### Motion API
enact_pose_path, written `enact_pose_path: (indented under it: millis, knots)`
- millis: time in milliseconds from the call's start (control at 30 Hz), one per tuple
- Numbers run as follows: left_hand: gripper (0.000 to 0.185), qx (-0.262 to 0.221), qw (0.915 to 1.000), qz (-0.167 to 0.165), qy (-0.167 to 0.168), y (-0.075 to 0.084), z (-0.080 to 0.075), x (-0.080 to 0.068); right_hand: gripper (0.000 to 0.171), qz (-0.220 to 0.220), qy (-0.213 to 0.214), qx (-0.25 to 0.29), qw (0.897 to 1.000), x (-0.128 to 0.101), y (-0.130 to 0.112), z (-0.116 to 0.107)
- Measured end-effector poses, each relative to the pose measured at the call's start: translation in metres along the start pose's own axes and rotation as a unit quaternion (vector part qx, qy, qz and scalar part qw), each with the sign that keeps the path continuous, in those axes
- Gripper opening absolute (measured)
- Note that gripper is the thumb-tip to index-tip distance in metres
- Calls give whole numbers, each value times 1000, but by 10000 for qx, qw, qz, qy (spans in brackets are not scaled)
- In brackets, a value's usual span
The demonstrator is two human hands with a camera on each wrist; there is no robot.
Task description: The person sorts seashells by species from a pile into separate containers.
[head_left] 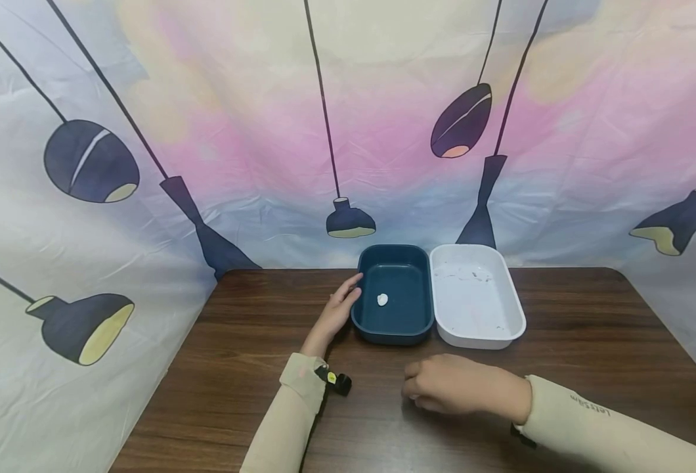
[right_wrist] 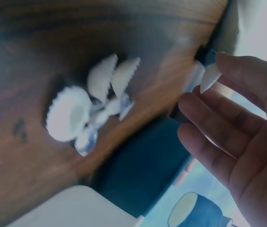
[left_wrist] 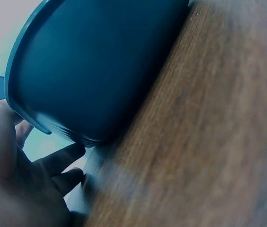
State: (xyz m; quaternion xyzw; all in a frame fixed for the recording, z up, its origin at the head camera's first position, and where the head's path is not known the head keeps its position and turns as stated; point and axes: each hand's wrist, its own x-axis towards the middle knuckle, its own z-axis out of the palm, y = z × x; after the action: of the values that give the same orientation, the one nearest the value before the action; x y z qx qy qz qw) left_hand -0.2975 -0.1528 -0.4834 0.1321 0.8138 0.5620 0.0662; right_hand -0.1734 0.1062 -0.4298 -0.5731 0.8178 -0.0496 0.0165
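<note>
My left hand (head_left: 336,312) rests against the left side of a dark teal tray (head_left: 392,334), its fingers fairly straight. Close up in the left wrist view, the left fingers (left_wrist: 60,161) lie by the tray's outer wall (left_wrist: 91,66). One small white piece (head_left: 382,299) sits inside that tray. Over the table in front of the trays, my right hand (head_left: 451,384) pinches a small white shell (right_wrist: 210,78) between thumb and fingers. A round scalloped shell (right_wrist: 68,113), two fan-shaped shells (right_wrist: 102,78) and smaller pieces (right_wrist: 87,139) lie on the wood in the right wrist view; the head view does not show them.
A white tray (head_left: 478,302) with dark specks stands right beside the teal one. Both are on a brown wooden table (head_left: 253,328), near its back edge. Behind hangs a cloth (head_left: 236,98) printed with lamps.
</note>
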Motion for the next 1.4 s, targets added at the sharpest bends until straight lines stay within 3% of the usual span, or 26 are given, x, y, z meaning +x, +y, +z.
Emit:
enact_pose_path:
  millis: [100,233,500,667,933,1400]
  knots:
    - [48,36,10000,29,12,15,0,-8,8,8,-3,-53,10000,3,3,-5]
    - [48,-4,10000,67,3,15,0,-8,5,48,-60,29,10000,8,5,-13]
    - [50,-70,9999,36,115,-22,2,12,4,219,-147,394,9989,18,15,-28]
    - [48,-117,9995,78,287,-24,4,12,5,405,-112,688,9967,23,24,-33]
    - [45,-162,9992,119,334,-23,4,11,14,282,174,885,9955,28,38,-36]
    - [48,-220,9993,115,273,-22,3,12,19,912,227,741,9928,38,63,-46]
